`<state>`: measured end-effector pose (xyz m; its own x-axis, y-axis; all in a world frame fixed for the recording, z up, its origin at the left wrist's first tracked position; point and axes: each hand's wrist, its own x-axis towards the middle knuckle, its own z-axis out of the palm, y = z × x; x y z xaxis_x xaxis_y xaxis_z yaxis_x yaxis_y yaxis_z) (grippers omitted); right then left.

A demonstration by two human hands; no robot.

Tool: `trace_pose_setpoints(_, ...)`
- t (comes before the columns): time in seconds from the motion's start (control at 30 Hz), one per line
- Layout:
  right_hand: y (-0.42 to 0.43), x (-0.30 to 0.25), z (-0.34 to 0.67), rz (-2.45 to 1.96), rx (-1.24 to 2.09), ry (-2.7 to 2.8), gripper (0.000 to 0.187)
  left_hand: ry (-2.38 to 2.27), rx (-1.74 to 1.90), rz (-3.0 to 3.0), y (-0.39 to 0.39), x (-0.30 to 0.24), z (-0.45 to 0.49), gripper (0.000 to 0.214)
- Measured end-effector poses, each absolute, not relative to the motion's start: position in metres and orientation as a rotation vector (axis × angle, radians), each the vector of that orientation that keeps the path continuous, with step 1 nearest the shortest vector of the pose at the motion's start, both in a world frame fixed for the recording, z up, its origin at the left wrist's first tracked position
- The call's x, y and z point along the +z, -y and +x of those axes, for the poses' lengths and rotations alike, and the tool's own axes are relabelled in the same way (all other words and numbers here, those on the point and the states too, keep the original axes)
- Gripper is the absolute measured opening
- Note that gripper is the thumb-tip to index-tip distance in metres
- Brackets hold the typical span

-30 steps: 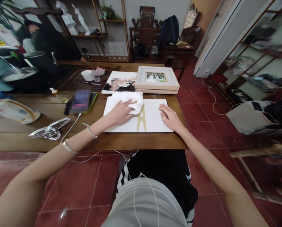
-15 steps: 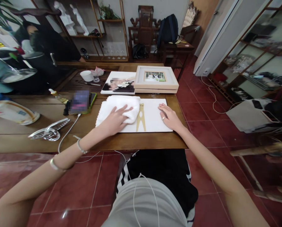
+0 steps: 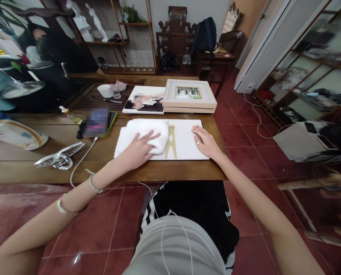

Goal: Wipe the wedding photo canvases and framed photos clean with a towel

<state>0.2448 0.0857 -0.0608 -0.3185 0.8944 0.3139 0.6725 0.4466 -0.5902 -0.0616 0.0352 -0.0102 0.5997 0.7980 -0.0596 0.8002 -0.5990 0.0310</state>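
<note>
On the white board [image 3: 187,139] near the table's front edge lies a fluffy white towel [image 3: 143,131], covering its left part. My left hand [image 3: 141,150] presses flat on the towel with its fingers spread, and the cloth bunches up around the fingertips. Just right of the towel is a gold A-shaped figure [image 3: 171,142]; whether it is printed on the board or lies loose, I cannot tell. My right hand [image 3: 204,141], with a ring on one finger, rests open on the board's right edge.
Behind the board are a photo panel [image 3: 144,100] and stacked wooden frames [image 3: 189,105]. To the left lie a phone [image 3: 112,119] on a white cable, a silver winged ornament [image 3: 60,156] and a white packet [image 3: 15,133]. A white cup [image 3: 105,91] stands farther back.
My left hand has slid slightly down and left, dragging the towel with it; the towel's top edge sits lower and flatter. My right hand stays in place.
</note>
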Motion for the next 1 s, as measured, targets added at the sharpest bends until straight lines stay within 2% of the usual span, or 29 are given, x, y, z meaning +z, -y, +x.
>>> trace_pose_setpoints(0.2, -0.086, -0.061, 0.245, -1.309, 0.47, 2.094, 0.04, -1.49, 0.043, 2.731, -0.108, -0.017, -0.072, 0.04)
trace_pose_setpoints(0.33, -0.086, -0.061, 0.245, -1.287, 0.489, 2.078, 0.04, -1.53, 0.058, 2.701, -0.122, -0.021, -0.08, 0.042)
trace_pose_setpoints(0.63, -0.084, -0.06, 0.244, -1.31, 0.454, 2.102, 0.041, -1.494, -0.023, 2.681, -0.042, -0.012, -0.091, 0.039)
trace_pose_setpoints(0.83, -0.085, -0.062, 0.244, -1.282, 0.471, 2.086, 0.04, -1.249, -0.099, 2.692, 0.027, 0.003, -0.086, 0.039)
trace_pose_setpoints(1.0, -0.086, -0.061, 0.245, -1.287, 0.475, 2.083, 0.039, -1.205, -0.119, 2.68, 0.03, 0.005, -0.088, 0.039)
